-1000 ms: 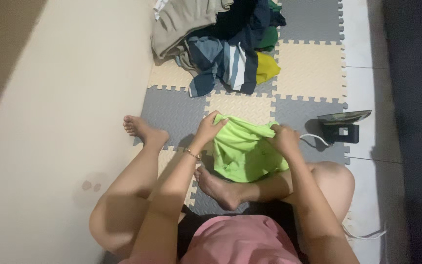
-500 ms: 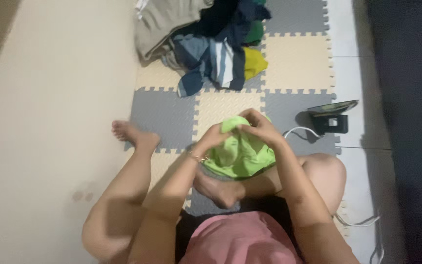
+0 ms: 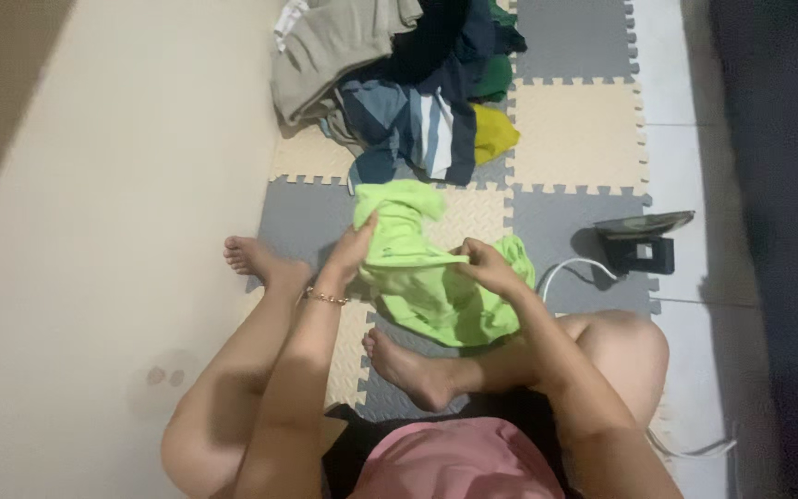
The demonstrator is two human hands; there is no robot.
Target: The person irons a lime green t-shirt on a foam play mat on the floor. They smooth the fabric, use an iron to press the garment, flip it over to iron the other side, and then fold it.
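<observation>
On the foam floor mat [image 3: 325,217], a seated person is handling a lime-green shirt [image 3: 427,286] above their crossed legs.

From the head view, the left hand [image 3: 355,249] is gripping the shirt's upper fold while the right hand [image 3: 484,263] is pinching its middle, keeping the cloth spread between them; a clothes pile [image 3: 399,83] is lying ahead, and an iron [image 3: 644,238] is standing well to the right.

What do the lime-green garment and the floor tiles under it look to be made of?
The lime-green garment, gripped by the left hand and right hand, looks like thin, soft knit fabric: it drapes and creases. The floor mat looks like matte foam, with embossed texture and interlocking toothed edges.
</observation>
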